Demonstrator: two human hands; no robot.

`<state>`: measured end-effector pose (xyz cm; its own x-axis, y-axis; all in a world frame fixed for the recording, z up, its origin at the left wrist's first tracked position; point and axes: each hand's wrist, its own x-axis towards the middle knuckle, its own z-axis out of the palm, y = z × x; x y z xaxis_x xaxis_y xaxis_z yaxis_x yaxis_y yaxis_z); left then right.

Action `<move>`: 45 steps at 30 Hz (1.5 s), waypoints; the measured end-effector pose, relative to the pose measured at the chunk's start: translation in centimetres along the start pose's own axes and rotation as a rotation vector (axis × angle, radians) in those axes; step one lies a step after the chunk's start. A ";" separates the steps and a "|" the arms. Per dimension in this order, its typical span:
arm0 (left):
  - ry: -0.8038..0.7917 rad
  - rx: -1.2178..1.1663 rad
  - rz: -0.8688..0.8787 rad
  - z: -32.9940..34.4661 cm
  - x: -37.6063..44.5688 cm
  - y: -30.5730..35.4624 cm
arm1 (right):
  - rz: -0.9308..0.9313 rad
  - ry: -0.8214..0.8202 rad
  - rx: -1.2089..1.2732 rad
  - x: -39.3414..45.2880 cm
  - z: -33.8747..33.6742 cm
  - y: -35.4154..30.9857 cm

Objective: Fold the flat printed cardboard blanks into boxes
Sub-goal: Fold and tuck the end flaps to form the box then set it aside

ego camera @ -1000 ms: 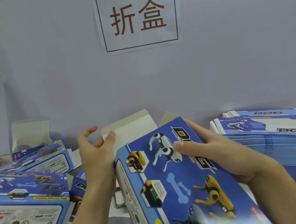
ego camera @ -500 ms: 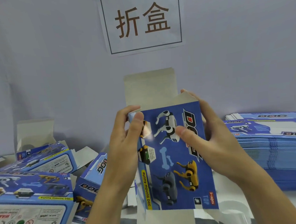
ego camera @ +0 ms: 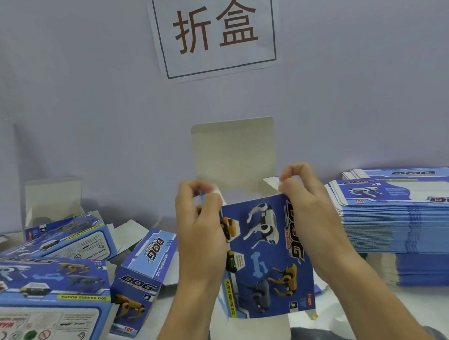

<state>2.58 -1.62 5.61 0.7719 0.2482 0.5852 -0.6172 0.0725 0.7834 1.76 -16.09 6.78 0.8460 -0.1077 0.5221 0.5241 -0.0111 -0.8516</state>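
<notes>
- Head view: a blue printed box [ego camera: 266,257] is held upright in mid-air at the centre of the frame, above the table edge [ego camera: 419,313], its front face with the toy dogs turned toward the camera.
- The left hand [ego camera: 198,232] grips the box's left edge, fingers curled round it, and its fingertips pinch the small side flap [ego camera: 215,193] at the top left corner.
- The right hand [ego camera: 308,206] holds the box's right edge, and its thumb and forefinger pinch the matching side flap [ego camera: 272,182] at the top right corner.
- The large top flap [ego camera: 234,153] stands straight up behind both hands, showing its plain grey inner side (unprinted board).
- The bottom flap [ego camera: 250,330] hangs down open below the printed face.
- To the right, well apart from the held box, a tall stack of flat blanks [ego camera: 413,225] lies on the table.
- To the left lie several folded boxes: one [ego camera: 143,279] lies on its side just beside the left forearm, another [ego camera: 44,302] fills the lower left corner with its warning label upside down, and a third [ego camera: 66,239] lies behind them with its lid flap [ego camera: 52,197] raised.
- A white paper sign [ego camera: 215,28] with two brown characters is fixed to the grey wall [ego camera: 80,100] above the box.
</notes>
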 end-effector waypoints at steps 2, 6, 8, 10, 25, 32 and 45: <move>0.014 -0.049 -0.042 -0.1 0.1 0.0 | 0.047 -0.002 0.016 -0.1 0.2 0.0; 0.007 -0.015 -0.078 -0.6 0.4 -0.3 | 0.071 -0.078 -0.015 -0.2 0.4 0.0; -0.014 -0.004 -0.082 -0.6 0.4 -0.2 | 0.082 -0.099 -0.001 -0.2 0.3 0.0; 0.002 -0.034 -0.044 -0.5 0.3 -0.1 | 0.080 -0.089 0.023 -0.2 0.3 0.3; -0.117 -0.103 0.136 -1.6 -0.6 -0.2 | -0.086 -0.144 0.147 -0.9 0.5 1.0; -0.182 -0.066 0.096 -1.8 -0.4 -0.2 | -0.098 -0.150 0.209 -0.9 0.5 0.9; -0.226 -0.187 0.060 -2.3 0.2 -0.2 | -0.035 -0.140 0.305 -0.2 -0.5 2.2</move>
<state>2.51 0.67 5.03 0.7347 0.0381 0.6774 -0.6639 0.2459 0.7063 2.69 -16.58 4.79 0.8213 0.0258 0.5700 0.5399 0.2876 -0.7910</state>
